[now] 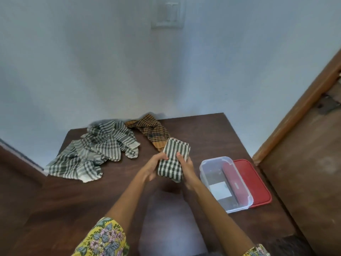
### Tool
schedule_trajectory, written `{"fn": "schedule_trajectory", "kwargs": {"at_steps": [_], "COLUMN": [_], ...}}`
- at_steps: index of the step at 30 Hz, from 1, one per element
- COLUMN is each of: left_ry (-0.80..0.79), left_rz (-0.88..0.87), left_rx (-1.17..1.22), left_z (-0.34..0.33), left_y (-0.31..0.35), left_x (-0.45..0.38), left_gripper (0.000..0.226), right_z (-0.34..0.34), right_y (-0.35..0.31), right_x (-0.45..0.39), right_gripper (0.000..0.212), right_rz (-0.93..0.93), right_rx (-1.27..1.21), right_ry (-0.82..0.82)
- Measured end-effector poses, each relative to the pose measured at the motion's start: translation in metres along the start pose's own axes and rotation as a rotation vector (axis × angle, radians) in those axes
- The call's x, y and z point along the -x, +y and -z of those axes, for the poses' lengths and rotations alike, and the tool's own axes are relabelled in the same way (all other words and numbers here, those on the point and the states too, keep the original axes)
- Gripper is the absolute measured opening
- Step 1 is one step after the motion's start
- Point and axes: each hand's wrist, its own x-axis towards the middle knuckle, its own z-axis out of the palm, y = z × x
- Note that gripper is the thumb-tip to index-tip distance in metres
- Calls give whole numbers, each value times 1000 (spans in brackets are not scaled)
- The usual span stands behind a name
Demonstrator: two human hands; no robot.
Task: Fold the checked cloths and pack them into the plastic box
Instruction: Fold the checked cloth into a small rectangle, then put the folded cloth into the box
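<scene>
Folded checked cloth [173, 159]: dark green and white, folded to a narrow oblong, held above the brown table [203, 130] just to the left of the plastic box [249, 191]. Its long axis runs from the person away toward the wall, with the far end tipped slightly to the right. The far half shows stripes only; the near half shows the check.

Left hand [153, 167]: at the cloth's left edge, near its middle. The thumb lies over the top face and the fingers curl beneath, gripping the cloth. The lower fingers are blurred.

Right hand [186, 167]: at the cloth's right edge, opposite the left. The thumb presses on the top face near the middle, the fingers wrap the side and underside, and the cloth is gripped.

Plastic box: clear, rectangular, open, standing on the table to the right of the held cloth and near the table's right edge. A white label shows through its near part.

Red lid [256, 183]: lies partly under the box on its right side, with its right part showing beside the box.

Loose grey-green checked cloths [92, 150]: an unfolded, crumpled heap on the table, well to the left of the box, beyond and left of the hands.

Orange checked cloth [149, 130]: crumpled and unfolded, behind the held cloth, toward the wall, its near end touching or passing under the held cloth's far end.

Floral sleeves [105, 239]: yellow, at the bottom edge of the view.
</scene>
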Motion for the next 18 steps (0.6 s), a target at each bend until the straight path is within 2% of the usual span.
{"fn": "schedule_trajectory", "kwargs": {"at_steps": [3, 6, 9, 12, 16, 18], "left_ry": [-30, -66, 95, 137, 106, 101], "left_rz": [-61, -7, -29, -48, -58, -60], "left_rx": [-111, -126, -319, -384, -365, -374], "left_z": [-40, -79, -101, -109, -113, -111], "left_y": [5, -6, -23, -40, -49, -49], "left_x": [-12, -21, -32, -37, -37, -38], "left_gripper": [40, 18, 6, 21, 24, 26], "right_z": [37, 82, 125, 152, 158, 152], "right_y": [-30, -51, -60, -52, -28, -18], "right_x": [0, 6, 14, 23, 30, 30], "right_gripper": [50, 45, 45, 46, 54, 60], "right_rz": [163, 279, 329, 257, 148, 103], "right_rx": [167, 365, 574, 707, 933, 956], "right_ry": [115, 189, 194, 152, 113, 89]}}
